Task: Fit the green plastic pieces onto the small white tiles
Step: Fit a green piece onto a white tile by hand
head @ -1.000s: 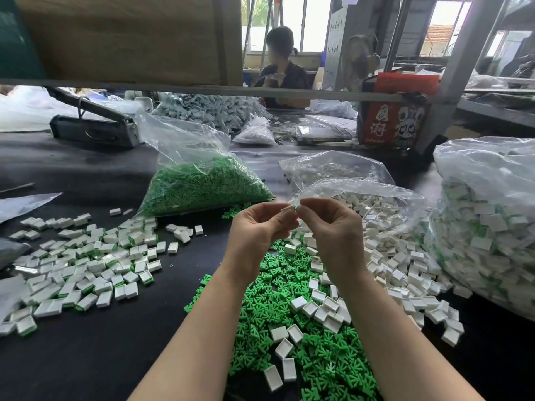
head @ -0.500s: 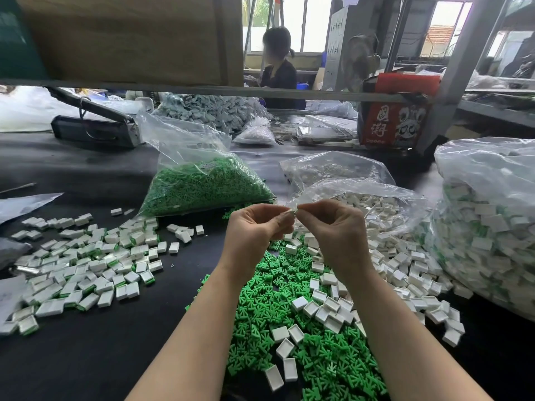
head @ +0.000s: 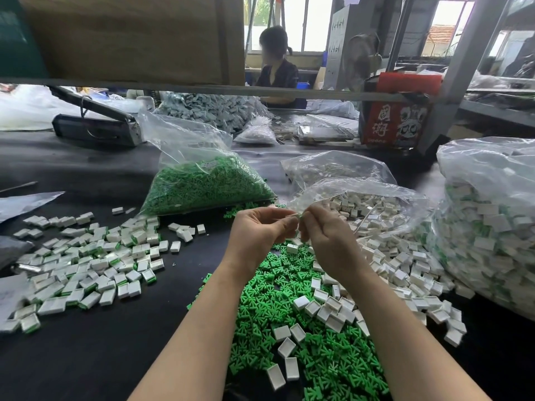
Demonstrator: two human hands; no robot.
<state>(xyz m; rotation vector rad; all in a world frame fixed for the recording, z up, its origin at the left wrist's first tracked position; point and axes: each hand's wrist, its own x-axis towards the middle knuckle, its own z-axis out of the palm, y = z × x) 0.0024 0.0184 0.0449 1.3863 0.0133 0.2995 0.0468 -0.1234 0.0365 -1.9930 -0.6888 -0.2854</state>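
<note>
I have both hands raised over the middle of the counter, fingertips meeting. My left hand and right hand have their fingers curled in, pinching one small piece between them; it looks like a white tile with a sliver of green at its edge, though it is too small to be sure the insert is seated. Below my wrists lies the loose heap of green plastic pieces, with empty white tiles scattered over it and to its right. To my left sits the spread of finished tiles, many showing green edges. I judge a good batch done, but the bag of green pieces and bag of white tiles are still well stocked, so much remains.
</note>
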